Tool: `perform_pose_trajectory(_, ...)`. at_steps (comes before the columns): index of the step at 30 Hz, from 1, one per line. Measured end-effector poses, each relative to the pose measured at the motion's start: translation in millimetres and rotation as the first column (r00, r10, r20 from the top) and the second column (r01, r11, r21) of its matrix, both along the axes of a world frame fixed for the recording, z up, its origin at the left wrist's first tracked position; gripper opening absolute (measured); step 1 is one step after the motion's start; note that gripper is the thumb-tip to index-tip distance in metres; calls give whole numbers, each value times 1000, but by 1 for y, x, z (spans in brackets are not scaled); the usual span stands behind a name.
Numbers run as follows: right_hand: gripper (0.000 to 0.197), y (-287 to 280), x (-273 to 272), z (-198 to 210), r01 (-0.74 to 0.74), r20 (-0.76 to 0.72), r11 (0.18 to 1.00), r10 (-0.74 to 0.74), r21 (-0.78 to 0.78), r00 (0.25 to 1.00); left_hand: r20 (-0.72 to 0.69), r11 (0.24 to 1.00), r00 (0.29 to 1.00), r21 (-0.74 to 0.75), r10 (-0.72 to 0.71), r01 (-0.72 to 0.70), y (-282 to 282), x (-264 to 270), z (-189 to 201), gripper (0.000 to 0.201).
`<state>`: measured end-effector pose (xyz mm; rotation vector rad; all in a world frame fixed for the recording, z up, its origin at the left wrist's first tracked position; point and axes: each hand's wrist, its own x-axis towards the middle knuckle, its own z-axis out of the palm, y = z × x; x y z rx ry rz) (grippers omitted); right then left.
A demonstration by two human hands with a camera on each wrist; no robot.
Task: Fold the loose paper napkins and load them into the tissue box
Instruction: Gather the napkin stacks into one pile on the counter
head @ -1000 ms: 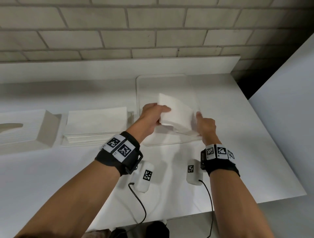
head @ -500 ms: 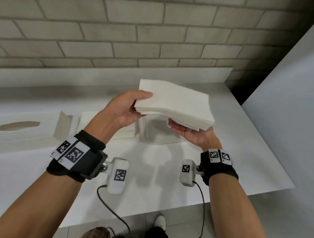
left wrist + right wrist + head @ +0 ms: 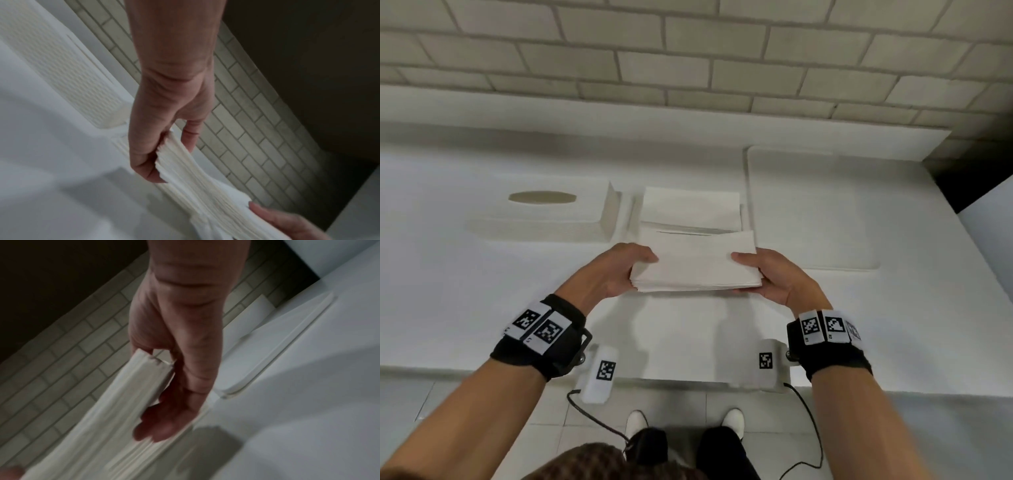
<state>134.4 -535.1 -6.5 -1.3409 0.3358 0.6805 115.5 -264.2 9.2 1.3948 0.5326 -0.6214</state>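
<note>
A thick stack of white paper napkins hangs level above the table, held by its two short ends. My left hand grips the left end, thumb on top and fingers underneath. My right hand grips the right end the same way. Just behind it a second pile of folded napkins lies on the table. The white tissue box with an oval slot lies to the left, its right end flap open.
A white tray lies on the table at the right, bare. A brick wall runs behind the table. The table's front edge is just below my wrists, with floor tiles and my feet beneath. A dark gap sits at the far right corner.
Both hands lifted the napkin stack off the tray, carried it left and toward me, and levelled it in front of the other pile. The right hand now holds the end rather than supporting from under.
</note>
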Motion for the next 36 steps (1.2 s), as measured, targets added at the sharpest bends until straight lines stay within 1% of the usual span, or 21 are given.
perform_pose_trajectory(2, 32, 11, -1, -10, -1, 82, 993, 10, -116, 997, 64, 996, 998, 88, 6, -12, 11, -4, -8, 7)
perform_pose_trajectory(4, 33, 20, -4, -16, 23, 155, 976, 12, -218, 988, 132, 986, 991, 161, 22, -43, 20, -6, -21, 43)
perform_pose_trajectory(5, 33, 24, -6, -19, 37, 187, 968, 11, -249, 982, 163, 984, 986, 171, 22, -51, 22, -7, -26, 51)
perform_pose_trajectory(6, 33, 27, -9, -21, 50, 221, 963, 10, -266, 975, 204, 980, 978, 186, 32, -71, 22, -9, -31, 50)
perform_pose_trajectory(8, 33, 32, -14, -26, 79, 287, 953, 9, -293, 958, 295, 966, 954, 231, 45, -117, 18, -15, -34, 39)
perform_pose_trajectory(10, 31, 34, -19, -33, 104, 343, 944, 10, -312, 939, 373, 952, 927, 273, 27, -137, 17, -19, -42, 37)
perform_pose_trajectory(11, 32, 35, -22, -36, 111, 361, 947, 5, -300, 932, 399, 951, 917, 277, 15, -136, 16, -22, -46, 39)
perform_pose_trajectory(13, 40, 34, -28, -41, 125, 377, 960, -22, -251, 926, 416, 953, 909, 275, 4, -129, 18, -25, -54, 47)
perform_pose_trajectory(15, 46, 34, -31, -43, 124, 394, 965, -24, -231, 919, 413, 956, 911, 272, -10, -113, 19, -27, -59, 50)
perform_pose_trajectory(18, 45, 34, -32, -44, 112, 414, 963, 1, -247, 910, 390, 956, 920, 277, -25, -92, 22, -26, -63, 48)
perform_pose_trajectory(21, 44, 34, -32, -47, 90, 414, 956, 35, -279, 910, 376, 957, 926, 279, -36, -76, 26, -22, -75, 67)
perform_pose_trajectory(22, 44, 34, -31, -47, 76, 412, 950, 58, -302, 909, 383, 958, 922, 278, -50, -63, 26, -21, -77, 68)
perform_pose_trajectory(24, 43, 35, -31, -48, 65, 416, 939, 87, -338, 905, 408, 955, 911, 289, -63, -63, 24, -21, -76, 64)
perform_pose_trajectory(25, 42, 36, -31, -49, 83, 432, 939, 74, -333, 899, 418, 952, 906, 300, -70, -64, 23, -21, -75, 61)
perform_pose_trajectory(27, 41, 35, -31, -48, 147, 484, 954, -2, -263, 875, 431, 943, 899, 325, -83, -69, 25, -21, -77, 58)
perform_pose_trajectory(29, 40, 33, -29, -49, 188, 505, 964, -70, -188, 860, 434, 937, 897, 341, -83, -79, 26, -22, -79, 66)
perform_pose_trajectory(30, 37, 33, -28, -48, 191, 503, 965, -76, -179, 861, 434, 934, 896, 348, -91, -74, 28, -21, -81, 66)
perform_pose_trajectory(34, 33, 30, -25, -48, 193, 492, 965, -83, -177, 867, 477, 927, 873, 364, -103, -90, 23, -19, -78, 41)
perform_pose_trajectory(36, 34, 29, -24, -47, 197, 491, 964, -87, -177, 867, 490, 924, 865, 371, -112, -90, 23, -18, -76, 40)
